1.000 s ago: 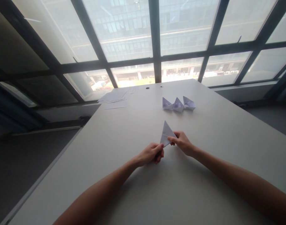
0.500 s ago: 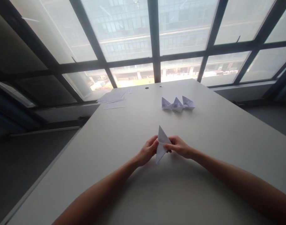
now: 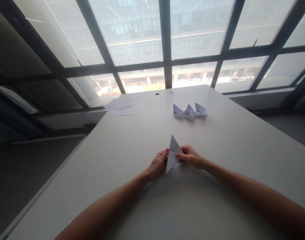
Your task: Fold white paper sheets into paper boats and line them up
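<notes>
A white sheet of paper folded into a pointed shape (image 3: 174, 148) is held upright just over the table, one corner up and one down. My left hand (image 3: 159, 163) grips its left edge, the thumb along that edge and the other fingers hidden behind the paper. From the right, my right hand (image 3: 191, 156) pinches it, thumb flat on the near face and fingers behind. Beyond the hands, three folded paper boats (image 3: 190, 112) stand in a row, side by side.
The white table (image 3: 112, 160) runs away from me toward large dark-framed windows (image 3: 167, 63). Several loose paper sheets (image 3: 121, 106) lie at its far left. A round dark cable hole (image 3: 157, 94) sits near the far edge.
My left thumb has slid off the paper's near face to its left edge. The folded paper has turned slightly, showing more of its face. The paper boats and sheets stay put.
</notes>
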Demonstrator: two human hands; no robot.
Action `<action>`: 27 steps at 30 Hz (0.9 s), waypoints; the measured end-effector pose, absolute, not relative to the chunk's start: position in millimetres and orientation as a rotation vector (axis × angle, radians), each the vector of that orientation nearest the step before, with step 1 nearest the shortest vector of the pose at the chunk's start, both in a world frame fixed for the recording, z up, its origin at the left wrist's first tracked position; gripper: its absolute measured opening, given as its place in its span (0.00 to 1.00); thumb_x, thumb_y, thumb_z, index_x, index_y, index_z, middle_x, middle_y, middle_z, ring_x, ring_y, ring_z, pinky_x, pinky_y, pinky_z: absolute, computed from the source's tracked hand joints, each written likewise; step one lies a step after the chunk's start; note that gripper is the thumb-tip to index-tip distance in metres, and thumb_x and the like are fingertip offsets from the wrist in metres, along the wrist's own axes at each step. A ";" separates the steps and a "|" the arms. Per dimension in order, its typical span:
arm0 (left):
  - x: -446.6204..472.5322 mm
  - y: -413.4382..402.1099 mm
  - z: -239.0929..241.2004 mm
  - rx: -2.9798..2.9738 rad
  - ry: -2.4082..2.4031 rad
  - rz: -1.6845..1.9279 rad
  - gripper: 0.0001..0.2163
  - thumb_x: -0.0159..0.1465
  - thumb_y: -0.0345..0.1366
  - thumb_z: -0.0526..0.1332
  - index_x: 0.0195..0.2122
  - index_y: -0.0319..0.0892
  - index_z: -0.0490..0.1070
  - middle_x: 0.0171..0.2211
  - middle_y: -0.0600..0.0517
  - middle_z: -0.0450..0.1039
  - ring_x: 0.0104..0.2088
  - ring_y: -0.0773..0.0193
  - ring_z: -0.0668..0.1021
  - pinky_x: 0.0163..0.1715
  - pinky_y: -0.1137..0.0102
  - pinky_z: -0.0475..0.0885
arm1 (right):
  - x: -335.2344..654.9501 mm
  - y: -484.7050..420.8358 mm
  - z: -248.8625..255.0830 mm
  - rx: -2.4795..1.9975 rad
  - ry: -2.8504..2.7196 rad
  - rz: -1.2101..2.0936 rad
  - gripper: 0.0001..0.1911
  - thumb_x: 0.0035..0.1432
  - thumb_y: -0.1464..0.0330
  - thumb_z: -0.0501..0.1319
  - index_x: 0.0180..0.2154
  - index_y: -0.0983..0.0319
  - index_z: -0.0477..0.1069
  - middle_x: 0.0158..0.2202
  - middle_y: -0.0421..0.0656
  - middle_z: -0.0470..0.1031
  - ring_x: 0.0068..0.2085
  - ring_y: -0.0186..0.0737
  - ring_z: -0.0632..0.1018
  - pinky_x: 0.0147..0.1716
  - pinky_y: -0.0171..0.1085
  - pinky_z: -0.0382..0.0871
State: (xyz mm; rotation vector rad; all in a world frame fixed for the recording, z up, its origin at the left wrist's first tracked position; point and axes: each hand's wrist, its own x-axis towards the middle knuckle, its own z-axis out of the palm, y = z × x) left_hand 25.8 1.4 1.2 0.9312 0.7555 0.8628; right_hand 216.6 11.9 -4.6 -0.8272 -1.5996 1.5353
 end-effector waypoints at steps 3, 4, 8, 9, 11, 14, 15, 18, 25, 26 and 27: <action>26.9 0.4 1.8 0.928 0.782 0.873 0.26 0.59 0.57 0.64 0.40 0.33 0.75 0.25 0.48 0.75 0.22 0.65 0.73 0.24 0.72 0.67 | 217.0 12.8 -6.6 -0.840 -1.606 1.524 0.20 0.56 0.54 0.65 0.30 0.67 0.72 0.23 0.38 0.67 0.25 0.32 0.66 0.25 0.33 0.54; 27.1 0.2 1.7 0.921 0.787 0.874 0.26 0.58 0.57 0.64 0.40 0.33 0.75 0.26 0.48 0.75 0.22 0.65 0.73 0.24 0.72 0.67 | 217.1 12.9 -6.8 -0.846 -1.608 1.519 0.20 0.56 0.54 0.65 0.30 0.67 0.72 0.23 0.38 0.66 0.25 0.32 0.65 0.24 0.33 0.53; 27.6 0.8 0.5 0.901 0.813 0.889 0.27 0.58 0.58 0.63 0.41 0.34 0.74 0.27 0.48 0.74 0.23 0.66 0.72 0.23 0.71 0.68 | 217.1 12.6 -5.4 -0.855 -1.613 1.502 0.20 0.57 0.54 0.65 0.29 0.66 0.71 0.23 0.38 0.66 0.25 0.32 0.65 0.24 0.33 0.53; 27.6 1.1 0.2 0.900 0.815 0.893 0.27 0.58 0.58 0.63 0.42 0.35 0.73 0.27 0.48 0.74 0.23 0.65 0.72 0.23 0.71 0.68 | 216.8 12.5 -4.7 -0.851 -1.612 1.500 0.20 0.57 0.54 0.64 0.29 0.66 0.72 0.23 0.38 0.66 0.25 0.32 0.65 0.24 0.33 0.53; 27.3 1.8 -0.2 0.907 0.807 0.893 0.26 0.59 0.57 0.63 0.43 0.36 0.73 0.28 0.48 0.74 0.24 0.65 0.73 0.23 0.71 0.68 | 215.9 12.5 -3.7 -0.841 -1.601 1.497 0.20 0.57 0.55 0.64 0.30 0.67 0.72 0.23 0.38 0.67 0.25 0.32 0.65 0.24 0.33 0.54; 26.6 2.3 -0.8 0.945 0.792 0.899 0.25 0.60 0.57 0.62 0.41 0.37 0.73 0.27 0.50 0.72 0.24 0.66 0.72 0.23 0.72 0.67 | 213.3 12.4 -3.9 -0.836 -1.556 1.493 0.19 0.57 0.55 0.64 0.32 0.66 0.72 0.23 0.38 0.66 0.24 0.32 0.65 0.24 0.33 0.54; 26.2 2.2 -1.0 0.968 0.797 0.907 0.25 0.60 0.58 0.62 0.39 0.37 0.73 0.25 0.51 0.71 0.23 0.67 0.71 0.23 0.73 0.66 | 212.1 12.3 -4.3 -0.833 -1.536 1.491 0.19 0.57 0.55 0.65 0.32 0.66 0.71 0.22 0.37 0.65 0.24 0.31 0.63 0.23 0.33 0.53; 25.0 1.9 -0.3 1.047 0.815 0.925 0.25 0.61 0.59 0.60 0.36 0.36 0.74 0.21 0.53 0.68 0.20 0.69 0.68 0.21 0.74 0.62 | 208.8 11.7 -5.5 -0.825 -1.492 1.504 0.19 0.57 0.54 0.65 0.32 0.66 0.70 0.20 0.34 0.60 0.22 0.29 0.60 0.21 0.32 0.50; 25.2 4.0 2.6 1.202 0.838 0.982 0.21 0.65 0.52 0.58 0.40 0.36 0.77 0.33 0.46 0.76 0.30 0.64 0.74 0.29 0.72 0.67 | 208.1 16.1 -9.6 -0.901 -1.389 1.439 0.20 0.54 0.54 0.67 0.35 0.65 0.70 0.22 0.35 0.64 0.22 0.30 0.63 0.21 0.32 0.55; 25.5 4.6 1.8 1.226 0.859 0.997 0.21 0.65 0.51 0.58 0.39 0.36 0.78 0.34 0.45 0.76 0.31 0.64 0.74 0.29 0.72 0.67 | 208.4 17.2 -10.5 -0.911 -1.365 1.432 0.21 0.53 0.54 0.68 0.36 0.65 0.70 0.23 0.36 0.66 0.22 0.30 0.63 0.21 0.32 0.55; 25.7 5.2 0.9 1.243 0.878 1.008 0.20 0.65 0.50 0.58 0.38 0.35 0.78 0.34 0.45 0.76 0.30 0.64 0.73 0.29 0.72 0.67 | 208.7 18.0 -11.2 -0.914 -1.345 1.432 0.22 0.52 0.54 0.68 0.38 0.65 0.70 0.24 0.36 0.67 0.22 0.30 0.64 0.21 0.32 0.56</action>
